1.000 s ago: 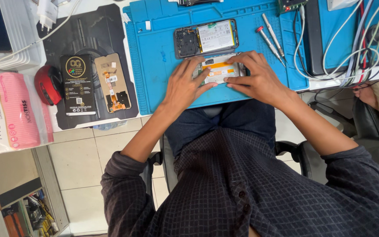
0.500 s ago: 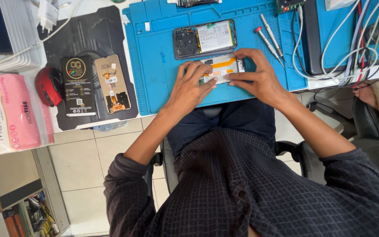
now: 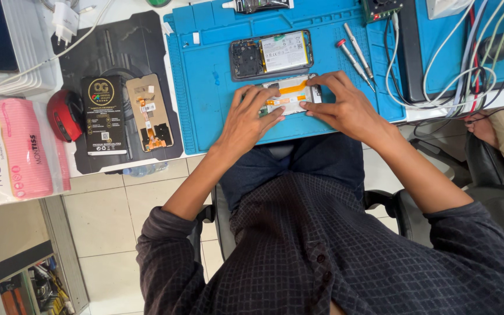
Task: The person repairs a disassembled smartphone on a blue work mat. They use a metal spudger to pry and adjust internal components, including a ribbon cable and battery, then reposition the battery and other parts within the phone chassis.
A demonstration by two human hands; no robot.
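Observation:
A phone display panel [image 3: 290, 95] with an orange flex strip lies face down on the blue work mat [image 3: 205, 76]. My left hand [image 3: 247, 119] presses on its left end and lower edge. My right hand [image 3: 342, 105] holds its right end, fingers curled over the top edge. Just beyond the panel lies an opened phone body [image 3: 270, 54], its battery and circuit board exposed, touched by neither hand.
Two screwdrivers [image 3: 354, 55] lie right of the opened phone. A black mat [image 3: 118, 41] at left carries a spare screen [image 3: 150, 112] and a black box [image 3: 104, 115]. A red mouse [image 3: 64, 115], pink tissue pack [image 3: 18, 149], charger [image 3: 65, 17] and cables [image 3: 468, 70] surround them.
Both hands shifted slightly on the panel; the fingers of my left hand spread further over its left end. The panel stays in the same spot on the mat.

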